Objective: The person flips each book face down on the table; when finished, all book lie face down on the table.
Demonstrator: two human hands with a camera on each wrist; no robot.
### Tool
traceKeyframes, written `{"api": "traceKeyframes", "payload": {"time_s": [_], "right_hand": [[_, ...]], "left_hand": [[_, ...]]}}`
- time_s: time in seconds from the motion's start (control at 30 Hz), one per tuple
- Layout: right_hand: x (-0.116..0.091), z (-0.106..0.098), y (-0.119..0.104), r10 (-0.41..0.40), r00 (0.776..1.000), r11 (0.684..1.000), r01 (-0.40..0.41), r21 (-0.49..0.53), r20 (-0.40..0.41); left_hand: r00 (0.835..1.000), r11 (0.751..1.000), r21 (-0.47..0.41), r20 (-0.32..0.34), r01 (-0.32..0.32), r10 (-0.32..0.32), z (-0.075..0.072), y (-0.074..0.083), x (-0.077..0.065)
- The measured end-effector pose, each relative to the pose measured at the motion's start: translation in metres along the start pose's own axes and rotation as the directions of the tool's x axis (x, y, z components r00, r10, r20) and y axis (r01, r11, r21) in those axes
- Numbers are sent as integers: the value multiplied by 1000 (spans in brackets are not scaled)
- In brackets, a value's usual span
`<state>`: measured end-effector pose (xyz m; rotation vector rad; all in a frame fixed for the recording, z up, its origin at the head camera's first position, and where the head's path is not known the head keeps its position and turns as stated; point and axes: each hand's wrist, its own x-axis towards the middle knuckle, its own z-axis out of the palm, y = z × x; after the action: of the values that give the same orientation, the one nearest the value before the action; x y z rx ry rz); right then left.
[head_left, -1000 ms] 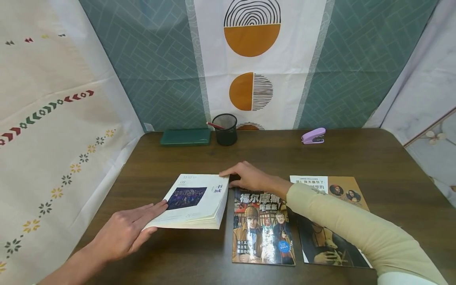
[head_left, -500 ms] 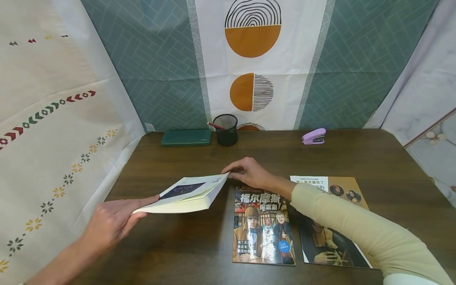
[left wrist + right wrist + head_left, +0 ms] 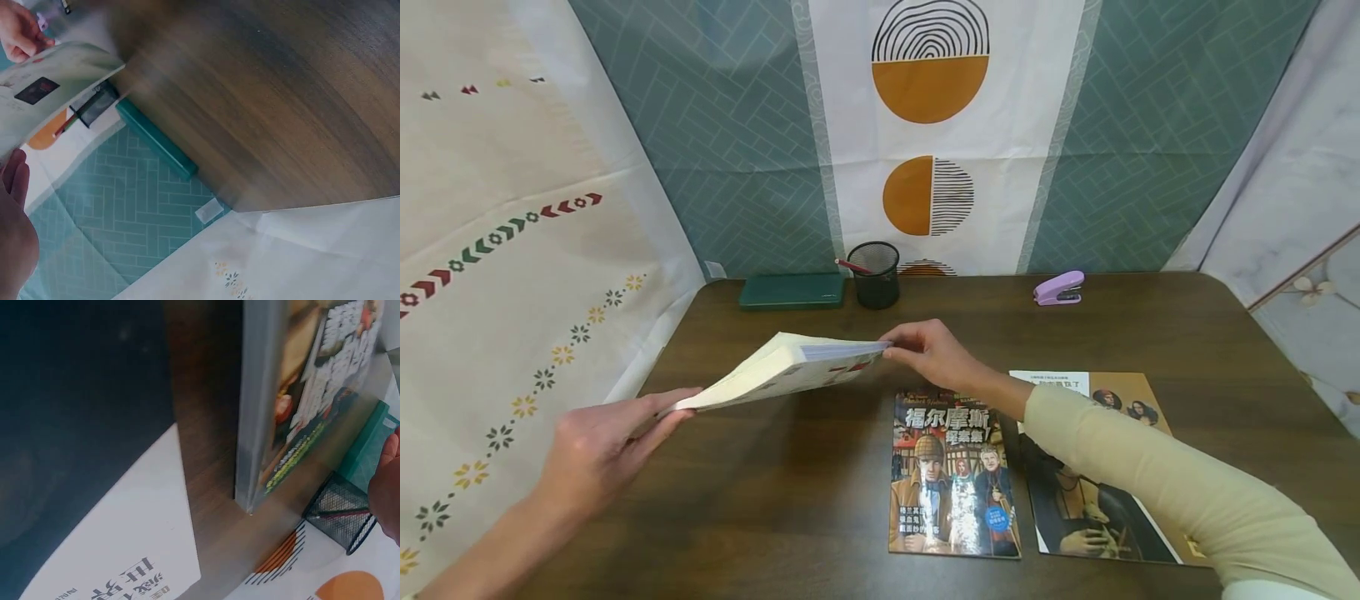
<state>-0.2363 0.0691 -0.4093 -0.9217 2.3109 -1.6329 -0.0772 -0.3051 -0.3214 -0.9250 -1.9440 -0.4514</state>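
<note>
One thick rectangular white paper book (image 3: 790, 367), tilted, centre-left of frame; left hand (image 3: 591, 446), right hand (image 3: 936, 354): fingers clamped on opposite edges. Grip evenly, prevent splaying.

A brown table (image 3: 760, 517) is bearing a black mesh cup (image 3: 877, 289), with a green case (image 3: 792, 292) lying just left of the cup and a purple stapler (image 3: 1058, 288) resting well to its right. In front of the cup, slightly rightward, a detective-covered book (image 3: 953, 492) is lying; farther right, a partly hidden dark-and-tan book (image 3: 1086, 508), apparently just one, is lying.
</note>
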Motion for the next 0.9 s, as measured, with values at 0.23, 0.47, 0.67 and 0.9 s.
{"api": "traceKeyframes", "payload": {"time_s": [0.23,0.47,0.67,0.9], "right_hand": [[2,-3,-8,51,997,994,-45,100,-64],[5,-7,-17,62,990,988,-43,145,-129],[12,-13,-29,38,981,985,-5,171,-190],[20,-19,-43,46,978,965,8,261,-202]], "left_hand": [[993,991,-61,13,118,-118,-5,-1,7],[951,945,-104,61,309,-304,-9,-7,1],[848,841,-114,109,528,-518,-10,-7,-5],[624,626,-70,218,777,-750,-7,-1,-12]]}}
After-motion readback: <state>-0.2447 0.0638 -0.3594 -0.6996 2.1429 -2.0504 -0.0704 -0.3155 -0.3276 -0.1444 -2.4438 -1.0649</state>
